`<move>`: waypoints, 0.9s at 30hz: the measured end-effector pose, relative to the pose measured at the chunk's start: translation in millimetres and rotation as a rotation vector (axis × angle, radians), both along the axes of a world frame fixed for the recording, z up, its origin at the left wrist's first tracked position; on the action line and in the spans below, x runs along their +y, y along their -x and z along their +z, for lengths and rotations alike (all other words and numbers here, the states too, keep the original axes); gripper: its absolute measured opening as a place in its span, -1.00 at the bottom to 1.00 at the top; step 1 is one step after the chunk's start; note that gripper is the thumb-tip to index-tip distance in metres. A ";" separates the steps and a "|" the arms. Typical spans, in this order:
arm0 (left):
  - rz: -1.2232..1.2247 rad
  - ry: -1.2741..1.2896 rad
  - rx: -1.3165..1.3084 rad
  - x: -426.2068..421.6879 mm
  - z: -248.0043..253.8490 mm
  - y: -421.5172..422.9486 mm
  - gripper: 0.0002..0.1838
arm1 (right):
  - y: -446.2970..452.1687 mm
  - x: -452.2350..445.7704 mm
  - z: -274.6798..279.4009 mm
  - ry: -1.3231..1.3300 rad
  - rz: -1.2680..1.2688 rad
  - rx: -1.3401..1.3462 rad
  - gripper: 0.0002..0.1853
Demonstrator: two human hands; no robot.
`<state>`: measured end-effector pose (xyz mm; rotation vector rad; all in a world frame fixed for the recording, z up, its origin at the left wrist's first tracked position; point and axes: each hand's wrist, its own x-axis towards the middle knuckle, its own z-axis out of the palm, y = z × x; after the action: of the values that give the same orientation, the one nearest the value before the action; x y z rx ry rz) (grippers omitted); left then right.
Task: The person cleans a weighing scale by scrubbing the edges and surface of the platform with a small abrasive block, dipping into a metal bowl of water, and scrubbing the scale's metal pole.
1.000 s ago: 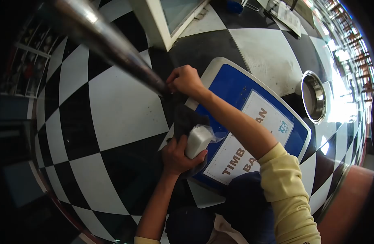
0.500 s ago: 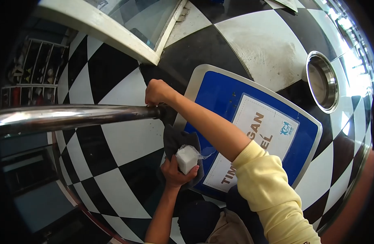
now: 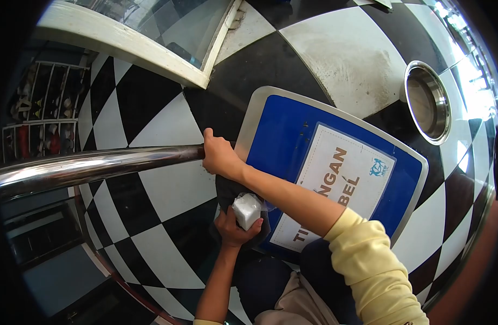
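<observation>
My left hand (image 3: 235,230) is closed around a white block (image 3: 246,211) partly covered in clear plastic. A dark grey cloth (image 3: 230,189) is bunched beside and beneath the block. My right hand (image 3: 222,156) is wrapped around the lower end of a shiny metal pole (image 3: 113,161), where it meets the platform scale (image 3: 281,130). The hand hides that joint, and some of its fingers are out of sight. On the scale's blue top lies a laminated paper sign (image 3: 362,168), partly covered by my right forearm.
A round steel bowl (image 3: 428,103) stands on the checkered tile floor (image 3: 167,192) at the right. A white-framed glass panel (image 3: 135,46) is at the upper left. Beyond the pole, a wire rack (image 3: 48,92) holds assorted items. My knees are close to the scale's near edge.
My right hand has come down from just above the pole's end onto the pole itself. My left hand keeps hold of the white block in nearly the same spot.
</observation>
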<state>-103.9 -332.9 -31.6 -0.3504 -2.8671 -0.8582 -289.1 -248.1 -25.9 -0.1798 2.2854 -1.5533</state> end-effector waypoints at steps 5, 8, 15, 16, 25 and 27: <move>-0.020 -0.028 0.138 5.9 -2.6 8.4 -0.27 | 3.5 10.7 -0.7 0.056 -0.114 -0.045 -0.62; -0.042 -0.029 0.188 4.4 -7.1 9.6 -0.27 | 8.7 28.1 4.1 0.066 -0.204 0.002 -0.65; -0.016 -0.008 0.174 3.3 -7.2 7.0 -0.24 | -0.3 14.8 12.3 0.393 -0.280 -0.152 -0.90; -0.015 -0.012 0.177 3.4 -7.7 6.9 -0.24 | -0.6 12.4 19.3 0.438 -0.287 -0.135 -0.90; -0.020 0.021 0.160 3.8 -5.7 6.7 -0.24 | 6.6 14.6 12.6 0.345 -0.268 -0.141 -0.93; -0.029 0.009 0.162 2.8 -6.8 9.2 -0.24 | 6.1 15.2 28.1 0.469 -0.240 -0.097 -0.94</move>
<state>-113.2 -330.1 -38.4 -0.4421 -2.7236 -0.7828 -295.3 -232.9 2.2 0.0529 1.8891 -2.1545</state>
